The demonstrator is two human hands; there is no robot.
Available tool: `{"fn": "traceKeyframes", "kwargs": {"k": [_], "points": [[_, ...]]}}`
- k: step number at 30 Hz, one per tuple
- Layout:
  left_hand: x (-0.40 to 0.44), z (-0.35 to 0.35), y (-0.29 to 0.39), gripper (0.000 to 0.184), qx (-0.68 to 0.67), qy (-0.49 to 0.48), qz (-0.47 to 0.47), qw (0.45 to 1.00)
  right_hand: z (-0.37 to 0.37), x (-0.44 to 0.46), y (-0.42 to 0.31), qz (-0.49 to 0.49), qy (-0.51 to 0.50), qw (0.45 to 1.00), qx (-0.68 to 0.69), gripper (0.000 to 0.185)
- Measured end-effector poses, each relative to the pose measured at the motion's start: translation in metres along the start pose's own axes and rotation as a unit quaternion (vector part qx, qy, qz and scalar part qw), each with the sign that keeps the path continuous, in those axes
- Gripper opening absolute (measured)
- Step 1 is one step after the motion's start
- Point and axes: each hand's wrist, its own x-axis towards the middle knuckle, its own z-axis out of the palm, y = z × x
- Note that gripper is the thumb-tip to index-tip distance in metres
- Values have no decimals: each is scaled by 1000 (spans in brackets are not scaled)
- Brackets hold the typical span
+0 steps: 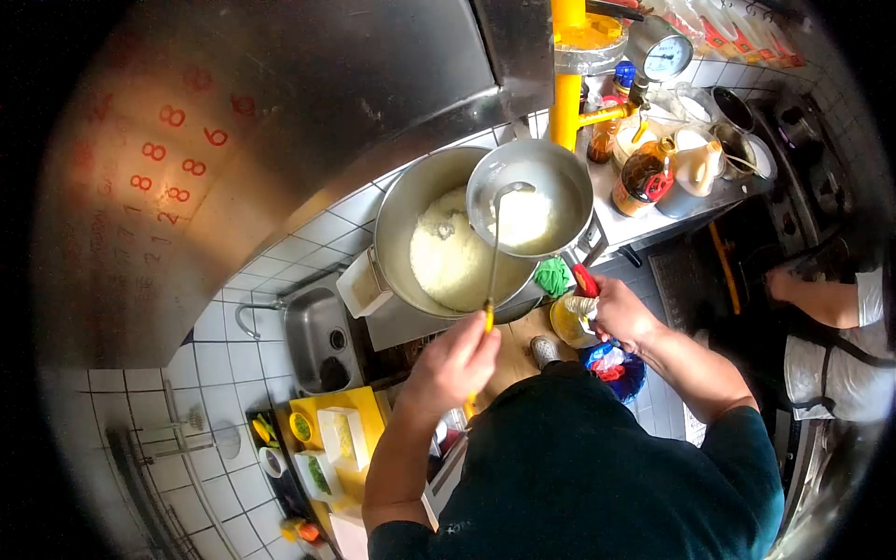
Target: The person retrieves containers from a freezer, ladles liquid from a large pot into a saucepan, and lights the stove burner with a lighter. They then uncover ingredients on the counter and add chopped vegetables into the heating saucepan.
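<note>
My left hand [450,366] is closed around the yellow handle of a long ladle [496,257]. The ladle's bowl rests inside a metal saucepan [577,191], at some white food [523,222] in it. My right hand [623,315] grips the saucepan by its red handle [584,280]. Something white shows beside those fingers; I cannot make out what it is. The saucepan is held over the right rim of a large metal stockpot [394,210], which holds a pale, whitish mass [453,261]. Part of the stockpot is hidden behind the saucepan.
Left are a sink [308,317] and a yellow board [378,406] with containers of chopped food. Sauce bottles [644,177] crowd the right counter below a yellow pipe [565,93]. A metal hood [327,75] hangs overhead. Another person's arm [812,297] is at right.
</note>
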Motion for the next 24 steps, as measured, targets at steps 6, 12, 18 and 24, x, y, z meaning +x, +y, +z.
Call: {"fn": "traceKeyframes", "kwargs": {"k": [6,12,18,24], "points": [[6,-18,5,31,177,-15,89,980,0,12,14,14,-5,1000,-4,30],[12,8,-72,29,66,90,-120,987,-3,3,9,8,0,1000,2,29],[4,79,-166,18,23,51,-213,975,-8,-7,3,17,22,999,-25,27],[3,87,-182,26,-388,350,-467,713,-12,-7,14,7,29,999,-12,26]]}}
